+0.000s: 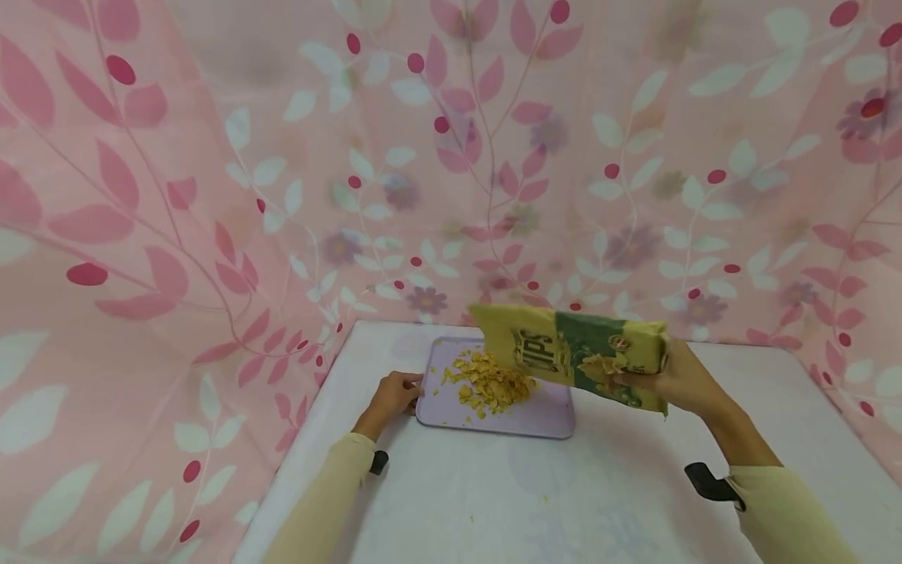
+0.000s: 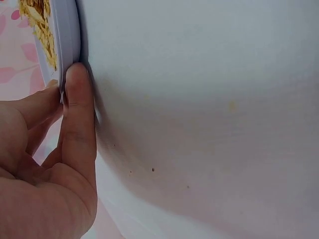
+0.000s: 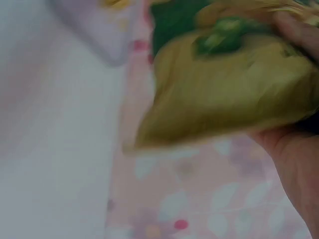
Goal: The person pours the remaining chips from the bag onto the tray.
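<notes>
Gripping bag (image 1: 588,345) with right hand (image 1: 680,384); left hand (image 1: 395,395) is pinching tray (image 1: 546,421) edge. Chips (image 1: 493,385) are already lying heaped on tray between both grips; whether any are remaining in bag: cannot tell.

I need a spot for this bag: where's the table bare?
The widest bare patch of the white table lies on the near side of the tray, between the sleeves, with only small specks. Another lies right of the right hand, up to the table's edge. Crowded: the tray's middle, heaped with flakes, and its left edge, where the left hand grips.
</notes>
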Motion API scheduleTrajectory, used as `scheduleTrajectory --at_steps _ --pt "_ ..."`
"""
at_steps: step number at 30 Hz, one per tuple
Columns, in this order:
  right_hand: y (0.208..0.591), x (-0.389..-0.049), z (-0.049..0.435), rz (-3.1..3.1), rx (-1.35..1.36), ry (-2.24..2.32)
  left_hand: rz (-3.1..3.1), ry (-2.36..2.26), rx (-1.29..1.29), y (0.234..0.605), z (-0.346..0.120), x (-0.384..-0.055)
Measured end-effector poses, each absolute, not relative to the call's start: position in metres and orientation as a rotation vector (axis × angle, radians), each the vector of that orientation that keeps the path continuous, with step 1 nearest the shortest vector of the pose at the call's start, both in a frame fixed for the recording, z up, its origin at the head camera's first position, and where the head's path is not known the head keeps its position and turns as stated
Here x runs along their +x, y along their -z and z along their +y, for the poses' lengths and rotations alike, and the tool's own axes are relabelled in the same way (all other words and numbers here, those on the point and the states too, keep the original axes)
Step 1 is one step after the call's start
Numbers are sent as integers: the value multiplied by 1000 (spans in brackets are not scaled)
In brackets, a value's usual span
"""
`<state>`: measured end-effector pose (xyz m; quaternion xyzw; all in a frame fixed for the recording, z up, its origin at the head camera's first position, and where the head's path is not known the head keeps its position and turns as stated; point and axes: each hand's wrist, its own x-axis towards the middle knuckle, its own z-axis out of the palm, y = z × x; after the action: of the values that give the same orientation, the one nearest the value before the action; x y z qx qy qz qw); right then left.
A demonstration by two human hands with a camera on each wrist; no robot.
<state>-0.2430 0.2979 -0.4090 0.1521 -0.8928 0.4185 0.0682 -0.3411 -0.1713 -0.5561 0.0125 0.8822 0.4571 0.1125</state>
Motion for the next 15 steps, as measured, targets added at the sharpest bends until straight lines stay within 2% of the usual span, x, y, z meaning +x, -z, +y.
scheduleTrajectory --at_steps 4,11,15 --pt "416 -248 301 -2757 507 -1139 2579 -1351 36 557 -173 -341" --pt "403 -240 297 -2641 465 -1295 2567 -1364 5 555 -173 -339" --pt "411 -241 298 -2661 472 -1266 2568 -1369 30 554 -172 -340"
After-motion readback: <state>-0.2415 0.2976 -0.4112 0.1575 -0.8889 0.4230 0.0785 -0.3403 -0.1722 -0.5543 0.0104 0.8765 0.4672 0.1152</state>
